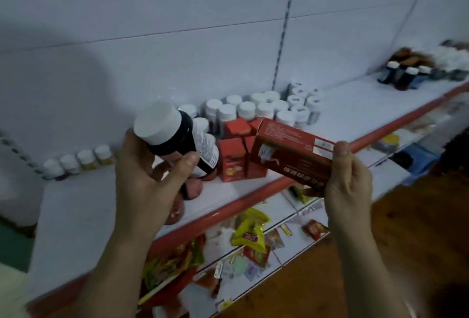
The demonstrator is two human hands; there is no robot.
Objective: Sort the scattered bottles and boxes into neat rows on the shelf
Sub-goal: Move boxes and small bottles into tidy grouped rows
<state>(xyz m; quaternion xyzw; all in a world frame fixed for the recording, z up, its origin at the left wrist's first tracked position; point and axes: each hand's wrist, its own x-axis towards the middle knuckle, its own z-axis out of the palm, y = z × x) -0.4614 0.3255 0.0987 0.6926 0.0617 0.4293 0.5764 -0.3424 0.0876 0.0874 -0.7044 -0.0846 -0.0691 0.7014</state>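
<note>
Dark bottle (177,140), white cap, printed label. We find it in the left hand (152,175), whose fingers and thumb curl round the body just below the cap. It is tilted, with the cap up and toward us and the base angled down at the shelf (355,114). We judge the tilt lets the label be read before a row is chosen. It hangs clear of the shelf, above its front part and just left of the standing red boxes (232,162).

Long red box (291,151). The right hand (347,180) pinches its near end, thumb on the upper edge and fingers underneath. It is held lengthwise and slanted, with its far end at the standing red boxes. We cannot tell whether it touches them. We judge it is aimed there to join its own kind.

Stock already on the shelf:
- White-capped bottles (264,108) stand in rows against the wall, behind the red boxes.
- Small yellow bottles (86,159) stand in a line at the left, by the wall.
- Dark capped bottles (403,76) are grouped at the far right.
- Reddish bottles (193,188) lie on their sides near the front edge, below the left hand. They are blurred, and we count them as unsorted.

Lower shelf: loose packets (251,231), scattered.
</note>
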